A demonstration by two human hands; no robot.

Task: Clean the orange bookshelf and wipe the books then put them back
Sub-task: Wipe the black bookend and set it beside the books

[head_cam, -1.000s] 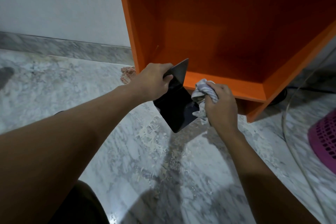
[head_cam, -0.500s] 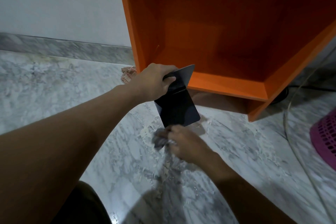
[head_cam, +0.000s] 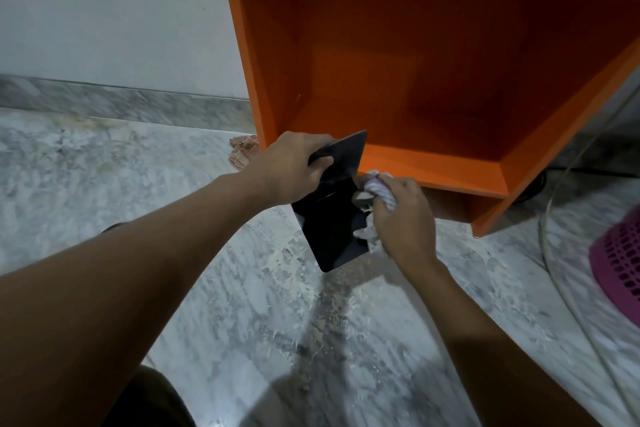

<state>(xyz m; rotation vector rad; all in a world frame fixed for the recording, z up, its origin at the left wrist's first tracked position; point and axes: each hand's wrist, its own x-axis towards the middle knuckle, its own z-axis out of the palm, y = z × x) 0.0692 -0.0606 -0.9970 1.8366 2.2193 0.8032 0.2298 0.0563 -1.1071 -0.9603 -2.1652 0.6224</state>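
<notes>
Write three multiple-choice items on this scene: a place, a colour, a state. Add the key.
1. Where is the pink basket?
A) on the floor, right of the bookshelf
B) on a shelf
C) in a hand

2. What colour is the bookend in the left hand?
A) white
B) black
C) orange

3. What is the right hand doing?
A) lying flat on the floor
B) hanging idle
C) gripping a striped cloth

1 A: it sits on the marble at the right edge.
2 B: its plate is black.
3 C: fingers curl round the cloth.
</notes>
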